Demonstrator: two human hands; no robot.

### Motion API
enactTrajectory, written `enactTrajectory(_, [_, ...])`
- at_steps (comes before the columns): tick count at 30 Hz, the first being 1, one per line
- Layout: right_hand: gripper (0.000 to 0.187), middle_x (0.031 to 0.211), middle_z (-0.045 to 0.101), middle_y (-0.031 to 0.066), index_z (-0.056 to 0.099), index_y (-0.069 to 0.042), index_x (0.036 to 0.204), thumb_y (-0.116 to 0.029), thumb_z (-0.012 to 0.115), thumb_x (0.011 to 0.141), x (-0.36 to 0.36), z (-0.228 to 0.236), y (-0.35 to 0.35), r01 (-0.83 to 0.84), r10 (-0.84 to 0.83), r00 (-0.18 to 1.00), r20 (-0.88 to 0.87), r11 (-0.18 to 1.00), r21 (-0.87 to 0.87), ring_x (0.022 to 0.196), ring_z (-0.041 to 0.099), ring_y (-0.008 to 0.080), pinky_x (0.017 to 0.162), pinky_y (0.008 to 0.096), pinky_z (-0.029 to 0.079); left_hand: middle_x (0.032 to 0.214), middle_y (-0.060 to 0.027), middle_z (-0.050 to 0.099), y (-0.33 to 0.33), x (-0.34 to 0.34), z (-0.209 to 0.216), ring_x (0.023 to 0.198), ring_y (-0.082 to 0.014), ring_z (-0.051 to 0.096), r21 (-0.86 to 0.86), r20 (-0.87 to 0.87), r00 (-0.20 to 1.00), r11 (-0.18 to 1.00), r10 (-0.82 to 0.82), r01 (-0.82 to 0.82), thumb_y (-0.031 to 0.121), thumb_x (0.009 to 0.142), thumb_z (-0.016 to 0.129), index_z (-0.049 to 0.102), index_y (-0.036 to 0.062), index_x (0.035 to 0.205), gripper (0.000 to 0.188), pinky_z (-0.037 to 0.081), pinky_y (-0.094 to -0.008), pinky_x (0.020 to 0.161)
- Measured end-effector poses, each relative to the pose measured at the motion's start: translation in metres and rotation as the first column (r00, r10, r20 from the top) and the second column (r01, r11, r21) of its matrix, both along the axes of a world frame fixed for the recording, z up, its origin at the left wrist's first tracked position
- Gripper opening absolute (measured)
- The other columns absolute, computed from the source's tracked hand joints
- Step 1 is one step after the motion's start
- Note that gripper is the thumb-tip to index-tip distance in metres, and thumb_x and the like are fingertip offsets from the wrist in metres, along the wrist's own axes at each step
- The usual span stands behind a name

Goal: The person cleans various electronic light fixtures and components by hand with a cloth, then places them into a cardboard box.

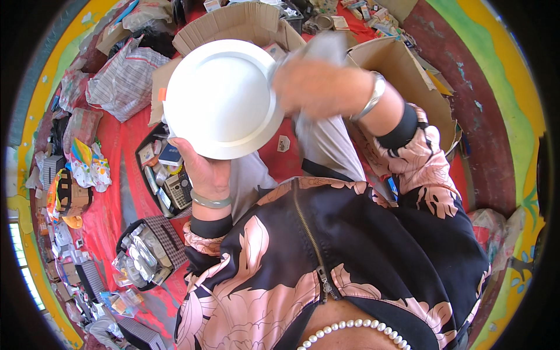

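Note:
My left hand (204,172) grips a round white disc (224,96) with a broad raised rim from below, thumb on its lower left edge. The disc is tilted so that its smooth face is toward me. A small orange piece shows at its left edge. My right hand (318,87), smeared by motion, is at the disc's right rim with its fingers bent around a blurred grey cloth (326,49). Whether the cloth touches the disc's rim I cannot make out.
Open cardboard boxes stand beyond the disc (233,26) and to the right (402,67). On the red floor covering (114,157) at left are a case with a calculator (177,189), a checked box of small packages (146,254) and a checked bag (125,79). Clutter lines the left wall.

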State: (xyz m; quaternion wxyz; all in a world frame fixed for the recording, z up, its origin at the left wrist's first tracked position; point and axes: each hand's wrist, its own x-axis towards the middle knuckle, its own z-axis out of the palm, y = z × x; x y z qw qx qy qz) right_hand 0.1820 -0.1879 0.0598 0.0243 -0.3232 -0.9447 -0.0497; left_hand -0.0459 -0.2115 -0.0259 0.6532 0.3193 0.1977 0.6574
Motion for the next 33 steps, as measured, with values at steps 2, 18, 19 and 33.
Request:
enactTrajectory(2, [0.004,0.075,0.055,0.0069,0.061,-0.006,0.066,-0.009,0.059,0.064,0.025,0.016,0.009,0.288,-0.333,0.943,0.02,0.843,0.454,0.081,0.055,0.0248,0.074,0.0364,0.043,0.136,-0.0057,0.039,0.003,-0.002,0.001,0.123,-0.0239,0.04,-0.018,0.02,1.0,1.0,-0.02,0.021,0.059,0.078,0.058,0.029,0.0097,0.137,0.082,0.035,-0.0393,0.102])
enactTrajectory(18, [0.01,0.08,0.054,0.0036,0.059,-0.006,0.071,-0.014,0.057,0.065,-0.036,-0.024,-0.012,0.107,-0.025,0.979,-0.202,0.908,0.405,0.083,0.051,0.0194,0.068,0.0307,0.04,0.13,-0.0071,0.044,-0.002,0.021,0.02,0.118,-0.0228,0.044,0.0,0.032,0.993,0.993,0.118,-0.118,0.05,0.087,0.051,0.034,0.0071,0.134,0.066,0.034,-0.0386,0.1])
enactTrajectory(19, [0.01,0.08,0.054,0.0045,0.059,-0.006,0.071,-0.012,0.057,0.065,-0.04,-0.024,-0.019,0.126,-0.042,0.968,-0.247,0.934,0.334,0.081,0.051,0.0205,0.067,0.0316,0.041,0.13,-0.0071,0.044,-0.001,0.023,0.018,0.118,-0.0229,0.044,-0.023,0.035,0.993,0.993,0.117,-0.116,0.052,0.088,0.048,0.033,0.0074,0.134,0.066,0.035,-0.0383,0.1])
enactTrajectory(33, [0.032,0.099,0.054,0.0045,0.058,-0.008,0.103,-0.014,0.058,0.072,-0.04,-0.053,-0.042,-0.014,0.251,0.861,-0.443,0.882,0.471,0.095,0.054,0.018,0.072,0.0309,0.041,0.13,-0.007,0.044,0.006,0.001,0.019,0.118,-0.023,0.045,0.005,0.007,0.985,0.985,0.175,-0.175,0.05,0.091,0.043,0.035,0.0091,0.133,0.059,0.038,-0.0377,0.098])
